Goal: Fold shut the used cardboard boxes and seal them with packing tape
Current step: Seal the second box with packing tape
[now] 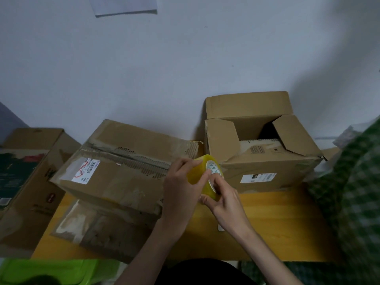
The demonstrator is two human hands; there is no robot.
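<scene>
Hands (202, 192) gripping yellow tape roll (203, 175), closed box (121, 171) beside

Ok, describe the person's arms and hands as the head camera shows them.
Both forearms are bare up to the frame's bottom edge, with no sleeves showing. The left hand and right hand wear no gloves, and no rings, watch or bracelets can be seen.
</scene>
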